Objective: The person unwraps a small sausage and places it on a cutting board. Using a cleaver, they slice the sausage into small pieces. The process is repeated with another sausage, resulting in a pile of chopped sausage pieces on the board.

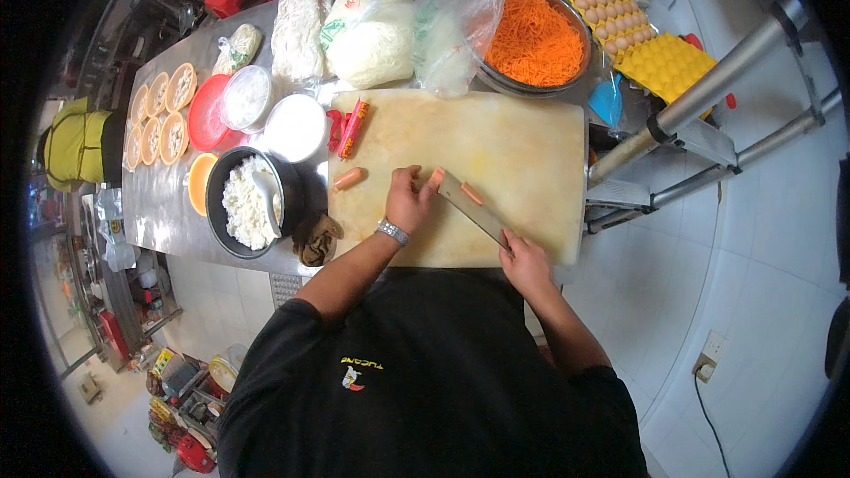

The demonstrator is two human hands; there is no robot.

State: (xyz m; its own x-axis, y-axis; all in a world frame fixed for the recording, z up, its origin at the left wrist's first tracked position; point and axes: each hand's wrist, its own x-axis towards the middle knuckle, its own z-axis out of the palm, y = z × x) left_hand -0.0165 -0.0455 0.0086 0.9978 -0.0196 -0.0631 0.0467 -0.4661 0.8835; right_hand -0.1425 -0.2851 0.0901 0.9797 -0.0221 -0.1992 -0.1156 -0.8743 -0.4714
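Observation:
My right hand (526, 264) grips the handle end of a cleaver (475, 211), whose broad blade slants up and left over a pale cutting board (531, 139). At the blade's far end, my left hand (408, 202) steadies a piece of peeled sausage (436, 176) with thumb and fingers. Another sausage piece (473, 193) lies against the far side of the blade. Left of my hands rests a short peeled sausage (349, 178). Behind it are a red-wrapped sausage (354, 129) and some crumpled red wrapper (335, 129).
Left of the board stand a black pot (292, 196) of rice with a white spoon (267, 202), and several orange bowls (174, 136). A basin of shredded carrot (534, 40) and filled plastic bags (372, 33) line the back. A metal ladder (704, 96) stands right; a person (76, 146) is far left.

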